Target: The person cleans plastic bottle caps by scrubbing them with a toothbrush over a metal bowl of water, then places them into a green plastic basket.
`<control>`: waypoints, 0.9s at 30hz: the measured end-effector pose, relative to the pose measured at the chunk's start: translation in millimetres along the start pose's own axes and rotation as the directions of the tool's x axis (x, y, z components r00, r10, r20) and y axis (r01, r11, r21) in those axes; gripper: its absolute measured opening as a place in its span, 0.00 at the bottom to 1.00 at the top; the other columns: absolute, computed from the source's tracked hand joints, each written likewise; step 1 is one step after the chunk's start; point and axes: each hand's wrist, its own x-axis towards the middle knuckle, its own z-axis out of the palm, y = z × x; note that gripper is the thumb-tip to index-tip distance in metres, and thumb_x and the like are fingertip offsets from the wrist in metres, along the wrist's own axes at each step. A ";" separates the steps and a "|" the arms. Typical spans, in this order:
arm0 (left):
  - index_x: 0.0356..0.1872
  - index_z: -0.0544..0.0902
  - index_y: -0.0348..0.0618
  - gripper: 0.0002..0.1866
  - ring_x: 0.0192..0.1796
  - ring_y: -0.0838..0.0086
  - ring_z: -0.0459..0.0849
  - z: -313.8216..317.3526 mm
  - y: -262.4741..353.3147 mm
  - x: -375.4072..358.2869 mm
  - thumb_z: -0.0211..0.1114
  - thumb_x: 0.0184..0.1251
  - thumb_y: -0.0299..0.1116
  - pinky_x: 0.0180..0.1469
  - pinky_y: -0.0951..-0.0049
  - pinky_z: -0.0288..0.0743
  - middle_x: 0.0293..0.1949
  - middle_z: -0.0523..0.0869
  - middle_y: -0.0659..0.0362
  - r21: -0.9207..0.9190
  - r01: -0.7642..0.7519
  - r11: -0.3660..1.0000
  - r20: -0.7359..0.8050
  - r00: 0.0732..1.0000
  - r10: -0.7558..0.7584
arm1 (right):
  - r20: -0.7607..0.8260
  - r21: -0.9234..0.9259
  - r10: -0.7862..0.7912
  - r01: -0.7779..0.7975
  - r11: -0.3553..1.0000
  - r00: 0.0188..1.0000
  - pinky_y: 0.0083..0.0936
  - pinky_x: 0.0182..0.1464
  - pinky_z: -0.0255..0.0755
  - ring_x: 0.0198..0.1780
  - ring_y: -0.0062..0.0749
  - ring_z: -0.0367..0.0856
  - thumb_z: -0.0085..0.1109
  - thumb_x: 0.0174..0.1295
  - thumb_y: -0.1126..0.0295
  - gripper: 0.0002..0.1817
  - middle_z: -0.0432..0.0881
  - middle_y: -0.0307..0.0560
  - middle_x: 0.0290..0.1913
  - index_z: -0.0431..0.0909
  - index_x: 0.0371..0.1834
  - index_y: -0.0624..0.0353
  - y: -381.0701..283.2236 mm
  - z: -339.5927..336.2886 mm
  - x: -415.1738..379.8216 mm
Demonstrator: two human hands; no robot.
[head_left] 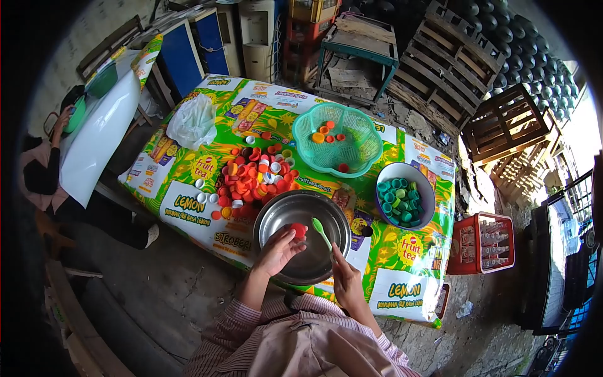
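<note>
My left hand point(278, 252) is over the steel basin point(267, 217), its fingertips closed on a red bottle cap point(299, 230). In my right hand point(345, 276), at the basin's right side, is a slim light green tool point(320, 231) with a wider rounded head, pointing up and left toward the cap. Whether that tool is a spoon or a brush, I cannot tell. Just beyond the basin lies a heap of mostly red bottle caps point(251, 179), with some white, orange and yellow ones. A pale bowl point(384, 176) of green caps stands to the right.
A turquoise plastic basket point(301, 151) with several red and orange caps sits behind the basin. A clear plastic bag point(192, 122) lies at the table's far left. A red bottle crate point(480, 244) stands right of the table. Another person point(47, 166) works at the left.
</note>
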 end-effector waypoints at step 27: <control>0.36 0.76 0.36 0.07 0.50 0.72 0.81 36.6 -10.8 -4.6 0.64 0.59 0.21 0.49 0.74 0.80 0.47 0.78 0.57 0.758 -0.410 0.507 0.179 0.878 0.444 | 0.229 0.018 0.120 -0.127 0.992 0.966 0.27 0.41 0.72 0.44 0.55 0.80 0.45 0.65 0.77 0.28 0.80 0.67 0.38 0.58 0.69 0.45 -4.7 -27.8 -9.2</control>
